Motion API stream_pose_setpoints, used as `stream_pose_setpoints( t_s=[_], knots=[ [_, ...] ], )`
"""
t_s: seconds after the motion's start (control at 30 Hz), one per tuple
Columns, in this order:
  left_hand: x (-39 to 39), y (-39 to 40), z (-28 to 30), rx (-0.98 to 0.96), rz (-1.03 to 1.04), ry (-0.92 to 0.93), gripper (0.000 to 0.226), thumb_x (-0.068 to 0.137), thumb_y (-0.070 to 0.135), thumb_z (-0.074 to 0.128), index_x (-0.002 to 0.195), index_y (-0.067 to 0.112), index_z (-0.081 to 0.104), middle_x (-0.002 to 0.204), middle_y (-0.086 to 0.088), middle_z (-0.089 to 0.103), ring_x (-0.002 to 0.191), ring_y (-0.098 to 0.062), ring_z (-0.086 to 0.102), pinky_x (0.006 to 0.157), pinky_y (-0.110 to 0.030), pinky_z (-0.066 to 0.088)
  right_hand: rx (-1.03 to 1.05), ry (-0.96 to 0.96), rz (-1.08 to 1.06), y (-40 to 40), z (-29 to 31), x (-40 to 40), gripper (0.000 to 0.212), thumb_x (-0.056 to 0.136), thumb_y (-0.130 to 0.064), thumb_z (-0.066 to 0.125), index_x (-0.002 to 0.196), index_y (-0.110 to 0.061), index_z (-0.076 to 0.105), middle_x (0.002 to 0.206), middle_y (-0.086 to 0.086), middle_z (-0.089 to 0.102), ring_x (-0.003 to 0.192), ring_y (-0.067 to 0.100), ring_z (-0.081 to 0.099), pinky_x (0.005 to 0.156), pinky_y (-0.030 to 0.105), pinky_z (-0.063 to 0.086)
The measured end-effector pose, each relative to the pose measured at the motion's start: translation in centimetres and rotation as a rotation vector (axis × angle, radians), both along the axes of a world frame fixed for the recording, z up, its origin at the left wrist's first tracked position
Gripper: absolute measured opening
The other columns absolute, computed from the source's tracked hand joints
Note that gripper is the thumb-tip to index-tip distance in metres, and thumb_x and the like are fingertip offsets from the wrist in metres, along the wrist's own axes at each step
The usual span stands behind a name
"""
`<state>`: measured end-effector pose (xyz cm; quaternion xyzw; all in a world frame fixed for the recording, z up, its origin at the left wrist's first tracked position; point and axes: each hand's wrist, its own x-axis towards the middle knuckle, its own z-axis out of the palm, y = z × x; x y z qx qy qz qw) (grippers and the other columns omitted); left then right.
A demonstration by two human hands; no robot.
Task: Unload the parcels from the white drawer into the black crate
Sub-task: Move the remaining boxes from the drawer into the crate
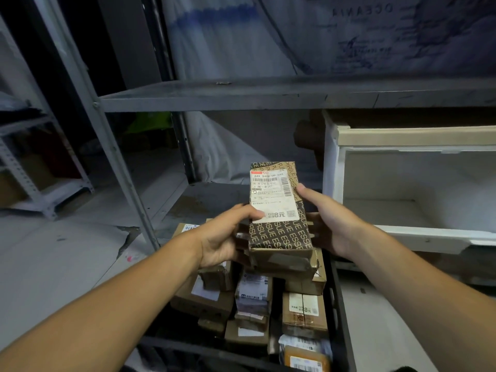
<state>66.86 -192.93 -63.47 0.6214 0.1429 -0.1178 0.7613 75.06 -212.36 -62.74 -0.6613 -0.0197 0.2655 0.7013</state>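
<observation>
A brown printed parcel [279,210] with a white shipping label is held in mid-air above the black crate [341,312]. My left hand [225,237] grips its left side, thumb on the label. My right hand [327,224] grips its right side, thumb near the label's edge. The crate below holds several cardboard parcels [303,310]. The white drawer [397,189] stands open at the right on the shelf; the part of its inside that I see is bare.
A grey metal shelf board [241,95] runs across above the hands, with an upright post [118,167] at the left. White sheeting hangs behind. Another rack [24,170] stands far left on a pale floor.
</observation>
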Motion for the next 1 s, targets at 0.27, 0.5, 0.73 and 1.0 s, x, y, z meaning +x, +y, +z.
stream_pose_setpoints(
  t_s=[0.27, 0.5, 0.73, 1.0],
  knots=[
    [0.8, 2.0, 0.3, 0.164, 0.304, -0.067, 0.026, 0.097, 0.042, 0.060, 0.110, 0.023, 0.072, 0.097, -0.003, 0.078, 0.090, -0.022, 0.070, 0.085, -0.039, 0.053, 0.128, 0.015, -0.014, 4.5, -0.5, -0.1, 0.029, 0.101, -0.043, 0.057, 0.118, -0.023, 0.068, 0.103, 0.008, 0.079, 0.106, 0.027, 0.071, 0.091, 0.042, 0.055],
    [2.5, 5.1, -1.5, 0.212, 0.396, -0.045, 0.023, 0.097, 0.040, 0.059, 0.107, 0.023, 0.072, 0.095, -0.001, 0.079, 0.087, -0.020, 0.071, 0.084, -0.036, 0.054, 0.080, 0.058, 0.051, 8.2, -2.2, 1.5, 0.030, 0.102, -0.042, 0.056, 0.119, -0.021, 0.070, 0.103, 0.004, 0.079, 0.100, 0.023, 0.073, 0.082, 0.036, 0.057],
    [3.5, 9.3, -4.1, 0.228, 0.441, 0.000, 0.022, 0.098, 0.037, 0.059, 0.112, 0.023, 0.069, 0.099, -0.005, 0.079, 0.092, -0.024, 0.073, 0.089, -0.042, 0.055, 0.036, 0.057, 0.134, 13.0, -5.2, 3.2, 0.025, 0.101, -0.033, 0.057, 0.120, -0.023, 0.070, 0.099, 0.000, 0.080, 0.096, 0.020, 0.073, 0.085, 0.037, 0.055],
    [4.5, 11.3, -8.5, 0.384, 0.395, 0.112, 0.030, 0.105, 0.034, 0.052, 0.131, 0.025, 0.064, 0.107, 0.000, 0.077, 0.100, -0.024, 0.073, 0.099, -0.050, 0.055, -0.206, -0.052, 0.215, 16.7, -8.9, 3.3, 0.022, 0.098, -0.020, 0.065, 0.119, -0.026, 0.069, 0.108, -0.002, 0.076, 0.097, 0.018, 0.073, 0.093, 0.038, 0.058]
  ],
)
